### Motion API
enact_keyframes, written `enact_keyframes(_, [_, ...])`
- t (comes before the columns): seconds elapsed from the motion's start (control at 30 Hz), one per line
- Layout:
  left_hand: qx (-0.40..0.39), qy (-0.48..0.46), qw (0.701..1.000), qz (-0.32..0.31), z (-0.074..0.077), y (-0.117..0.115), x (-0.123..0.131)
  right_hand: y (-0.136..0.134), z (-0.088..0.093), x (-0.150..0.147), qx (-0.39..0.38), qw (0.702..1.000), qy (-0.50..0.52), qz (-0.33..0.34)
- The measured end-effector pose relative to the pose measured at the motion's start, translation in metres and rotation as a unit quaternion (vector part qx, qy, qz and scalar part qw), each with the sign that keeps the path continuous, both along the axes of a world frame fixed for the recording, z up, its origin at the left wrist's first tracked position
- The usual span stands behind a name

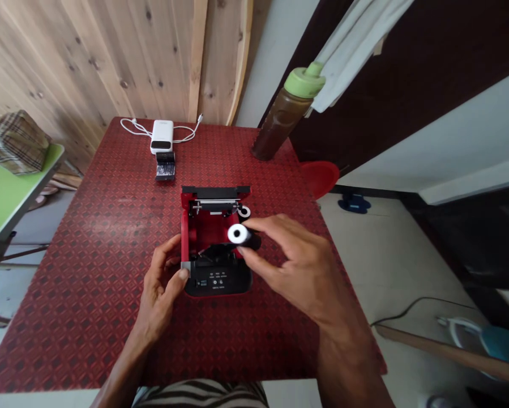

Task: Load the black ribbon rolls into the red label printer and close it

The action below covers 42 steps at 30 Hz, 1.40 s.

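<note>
On the red patterned bench [88, 272], the right hand [292, 266] is closed on a roll [239, 234], pinching it between thumb and fingers and holding it crosswise over the open printer [215, 281]. The near end of the roll is white with a dark core. Its far end looks black, though the fingers and the dark printer behind it make that hard to be sure of. The left hand [163, 283] grips the printer's near left corner, fingers curled round the side and thumb on top. The printer sits in the middle of the bench with its red compartment exposed and the roll above it, and its black front with small buttons faces the person. A small white ring [244, 212] sits at the compartment's far right corner.

At 12 o'clock from the printer, near the far edge of the bench, lies a white power bank [161, 136] with a white cable [131, 129] looped to either side. A small black packet [165, 166] lies just in front of it. At 1 o'clock stands a brown bottle [286, 113] with a green cap, a red dish [321, 178] just beyond the bench's right edge. At 10 o'clock, a plaid bag [16, 141] rests on a green table [3, 209]. At 2 o'clock, a blue slipper [354, 203] lies on the floor.
</note>
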State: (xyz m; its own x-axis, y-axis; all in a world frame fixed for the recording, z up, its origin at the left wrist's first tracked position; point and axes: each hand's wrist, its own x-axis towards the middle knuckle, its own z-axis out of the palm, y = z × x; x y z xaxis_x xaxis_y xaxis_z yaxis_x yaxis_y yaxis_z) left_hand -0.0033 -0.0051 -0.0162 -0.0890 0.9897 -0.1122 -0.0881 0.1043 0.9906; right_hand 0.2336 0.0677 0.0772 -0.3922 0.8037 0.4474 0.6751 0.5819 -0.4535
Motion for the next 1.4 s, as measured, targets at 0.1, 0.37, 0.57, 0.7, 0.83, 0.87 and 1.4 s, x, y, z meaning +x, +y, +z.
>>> enact_keyframes(0.1, [0.009, 0.009, 1.000, 0.007, 0.000, 0.001, 0.000, -0.010, -0.015, 0.033, -0.110, 0.983, 0.133, -0.058])
enact_keyframes(0.37, [0.034, 0.047, 0.998, 0.026, -0.003, 0.002, 0.001, -0.027, -0.077, 0.047, -0.263, 0.942, 0.191, -0.078])
enact_keyframes(0.57, [0.034, 0.076, 0.996, 0.041, -0.009, 0.000, -0.002, -0.024, -0.094, 0.030, -0.277, 0.950, 0.142, -0.035])
enact_keyframes(0.7, [0.030, 0.067, 0.997, 0.039, -0.010, 0.000, -0.002, -0.024, -0.096, 0.033, -0.273, 0.952, 0.134, -0.021])
enact_keyframes(0.83, [0.021, 0.060, 0.997, 0.041, -0.008, 0.000, 0.000, -0.028, -0.089, 0.046, -0.268, 0.955, 0.125, -0.020])
enact_keyframes(0.87, [0.021, 0.057, 0.997, 0.041, -0.008, 0.000, 0.000, -0.028, -0.086, 0.051, -0.264, 0.956, 0.123, -0.028])
enact_keyframes(1.4, [0.024, 0.052, 0.998, 0.027, -0.006, 0.001, 0.000, 0.077, -0.119, 0.020, -0.192, 0.967, 0.151, -0.076])
